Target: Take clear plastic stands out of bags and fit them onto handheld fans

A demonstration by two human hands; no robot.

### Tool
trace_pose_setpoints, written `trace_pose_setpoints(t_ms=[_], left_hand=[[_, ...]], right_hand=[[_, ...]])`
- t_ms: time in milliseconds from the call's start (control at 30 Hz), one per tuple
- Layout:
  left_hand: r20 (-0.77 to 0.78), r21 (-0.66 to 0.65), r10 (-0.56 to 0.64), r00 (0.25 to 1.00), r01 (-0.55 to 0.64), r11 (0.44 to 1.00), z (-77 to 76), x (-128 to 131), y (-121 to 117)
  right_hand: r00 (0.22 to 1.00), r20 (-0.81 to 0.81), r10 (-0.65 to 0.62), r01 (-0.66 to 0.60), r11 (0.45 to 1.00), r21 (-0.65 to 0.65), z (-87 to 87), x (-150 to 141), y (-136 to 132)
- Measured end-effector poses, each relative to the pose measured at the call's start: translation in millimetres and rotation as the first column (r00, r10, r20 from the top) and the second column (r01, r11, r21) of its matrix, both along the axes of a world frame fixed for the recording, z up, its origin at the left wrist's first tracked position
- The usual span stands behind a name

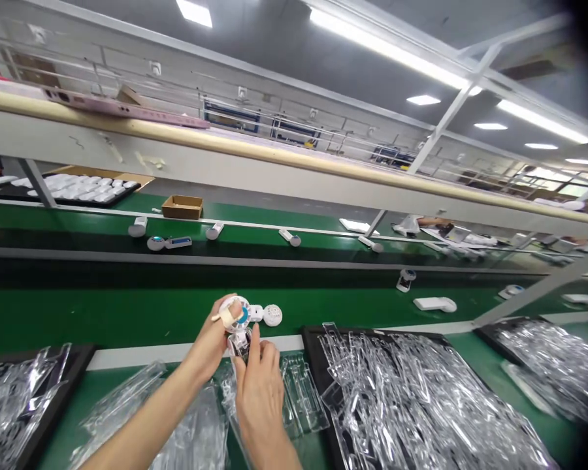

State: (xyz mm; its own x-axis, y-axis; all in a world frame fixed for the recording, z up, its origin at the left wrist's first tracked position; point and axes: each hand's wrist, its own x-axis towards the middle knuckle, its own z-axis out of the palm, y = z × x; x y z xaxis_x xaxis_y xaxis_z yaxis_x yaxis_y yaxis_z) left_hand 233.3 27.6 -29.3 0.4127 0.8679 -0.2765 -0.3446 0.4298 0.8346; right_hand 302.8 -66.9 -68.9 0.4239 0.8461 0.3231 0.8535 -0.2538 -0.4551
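Above the near edge of the bench, my left hand (214, 343) is closed around a white round-headed device (242, 314) with a blue disc in its head. The left thumb, with a pale covering on it, lies across the head. My right hand (262, 385) grips the device's lower part, which looks dark and clear, between thumb and fingers; its index finger points upward. Just right of the head is a small white perforated disc (273, 315); I cannot tell whether it is joined to the device. Clear plastic pieces (301, 391) lie beneath my hands.
A black tray (313, 346) heaped with clear plastic parts stands at right, another tray (81, 365) at left. Similar white devices (435, 304) sit along the green belt (102, 307). Beyond are a cardboard box (182, 207) and an overhead shelf beam (274, 173).
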Motion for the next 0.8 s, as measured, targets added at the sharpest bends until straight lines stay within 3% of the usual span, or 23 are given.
trace_pose_setpoints(t_ms=[167,300,367,433,533,600,733,800], left_hand=[[-0.094,0.055,0.079,0.992,-0.074,0.996,9.3,0,-10],[0.018,0.008,0.151,0.988,-0.151,0.989,13.3,-6,-13],[0.094,-0.013,0.079,0.992,-0.078,0.997,8.7,-10,-19],[0.105,-0.05,-0.031,0.994,0.037,0.998,-0.6,-15,-26],[-0.032,-0.162,-0.102,0.994,0.095,0.982,-14.9,-20,-33],[-0.111,-0.178,-0.066,0.992,0.046,0.983,-19.4,-22,-36],[-0.146,-0.066,0.079,0.986,-0.089,0.994,-18.7,-22,-48],[-0.145,-0.034,0.145,0.979,-0.151,0.988,-19.5,-22,-56]], right_hand=[[1.0,0.009,-0.01,0.009,1.0,0.009,-13.3,-9,-6],[0.956,-0.284,0.071,-0.091,0.994,-0.059,-13.7,-7,-19],[0.926,-0.366,0.089,-0.111,0.993,-0.04,-11.7,-6,-25],[0.932,-0.346,0.104,-0.11,0.994,0.002,-9.8,-7,-28],[0.925,-0.36,0.123,-0.117,0.992,0.039,-10.7,-10,-28],[0.837,-0.546,0.038,0.009,0.997,0.082,-15.3,-10,-23],[0.537,-0.832,-0.141,0.323,0.945,0.048,-32.2,-7,-1],[0.49,-0.855,-0.167,0.38,0.924,0.037,-40.7,-8,12]])
